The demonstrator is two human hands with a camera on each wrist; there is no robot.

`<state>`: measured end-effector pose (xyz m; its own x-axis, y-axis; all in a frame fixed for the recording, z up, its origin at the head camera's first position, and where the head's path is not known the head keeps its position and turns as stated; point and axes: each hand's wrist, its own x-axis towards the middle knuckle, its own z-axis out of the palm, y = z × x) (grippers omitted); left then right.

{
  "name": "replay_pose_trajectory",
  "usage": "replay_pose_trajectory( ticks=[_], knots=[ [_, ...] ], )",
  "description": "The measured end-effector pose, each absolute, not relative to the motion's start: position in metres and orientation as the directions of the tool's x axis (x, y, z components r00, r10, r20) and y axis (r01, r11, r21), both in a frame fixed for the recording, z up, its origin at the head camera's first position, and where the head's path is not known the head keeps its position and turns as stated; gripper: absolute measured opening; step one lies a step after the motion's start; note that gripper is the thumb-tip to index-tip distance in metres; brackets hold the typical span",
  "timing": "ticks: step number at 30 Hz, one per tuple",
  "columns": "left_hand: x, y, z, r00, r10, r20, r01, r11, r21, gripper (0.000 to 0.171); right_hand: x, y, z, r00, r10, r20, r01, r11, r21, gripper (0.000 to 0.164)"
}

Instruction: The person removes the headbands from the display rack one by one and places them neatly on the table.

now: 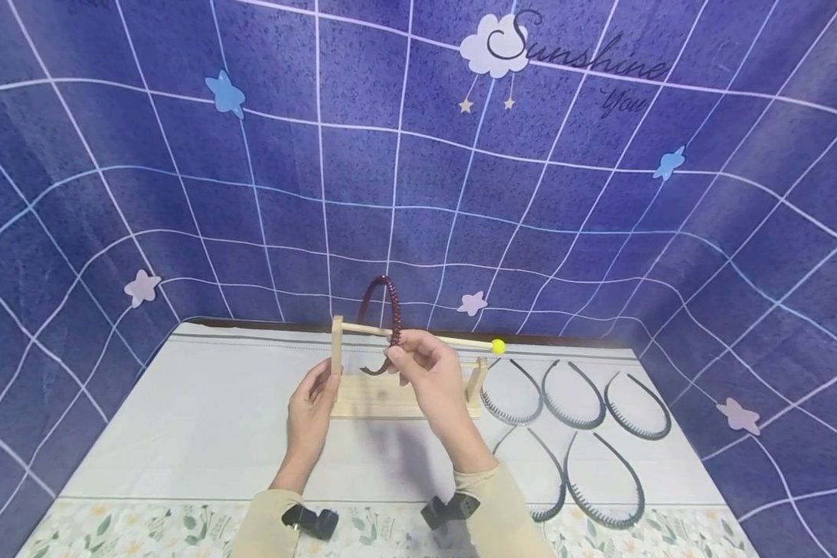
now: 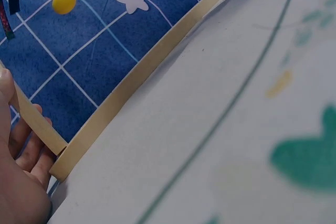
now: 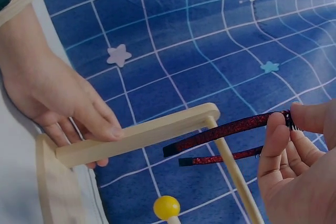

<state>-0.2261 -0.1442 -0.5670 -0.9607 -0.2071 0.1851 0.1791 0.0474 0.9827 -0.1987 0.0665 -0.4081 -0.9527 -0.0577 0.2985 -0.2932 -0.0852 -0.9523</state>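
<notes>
A dark red glittery headband with small teeth is pinched between the thumb and fingers of my right hand. It straddles the upper wooden rod, its arch above the rod and its dark-tipped ends below in the head view. That rod runs from the tall left post of a wooden stand to a yellow ball. My left hand grips the left post low down, thumb on one side and fingers on the other. A lower rod, tipped with another yellow ball, is mostly hidden in the head view.
Right of the stand's shorter post, several dark toothed headbands lie in two rows on the white tablecloth. A flowered cloth border runs along the front. Blue gridded fabric surrounds the table's back and sides.
</notes>
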Motion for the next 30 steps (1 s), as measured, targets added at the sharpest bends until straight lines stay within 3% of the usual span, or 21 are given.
replay_pose_trajectory(
  ticks=[30],
  knots=[
    [-0.227,-0.142,-0.566,-0.958,-0.218,0.188,0.175,0.079,0.981,0.056,-0.184,0.134,-0.407,-0.923,0.047,0.382,-0.385,-0.113,-0.916,0.021]
  ],
)
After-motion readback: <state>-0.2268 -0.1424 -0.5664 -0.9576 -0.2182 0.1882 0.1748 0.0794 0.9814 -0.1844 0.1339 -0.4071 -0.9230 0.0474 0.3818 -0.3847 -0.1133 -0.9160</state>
